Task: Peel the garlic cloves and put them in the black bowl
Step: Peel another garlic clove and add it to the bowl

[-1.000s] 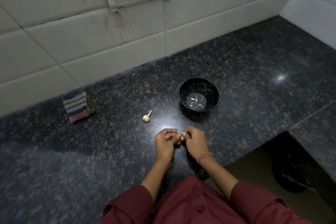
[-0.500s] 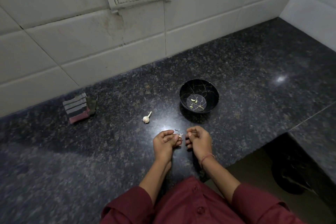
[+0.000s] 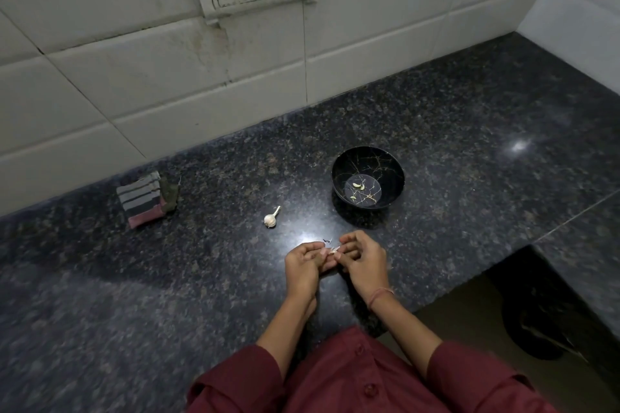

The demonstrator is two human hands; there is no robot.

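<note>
clove (image 3: 334, 250) pinched between left hand (image 3: 303, 265), right hand (image 3: 364, 261)

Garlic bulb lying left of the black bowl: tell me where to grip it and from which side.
Pinch the round body of the garlic bulb from above, fingers either side of it. It lies on its side on the counter, free all round; its thin stalk, pointing toward the black bowl, would likely snap.
</note>
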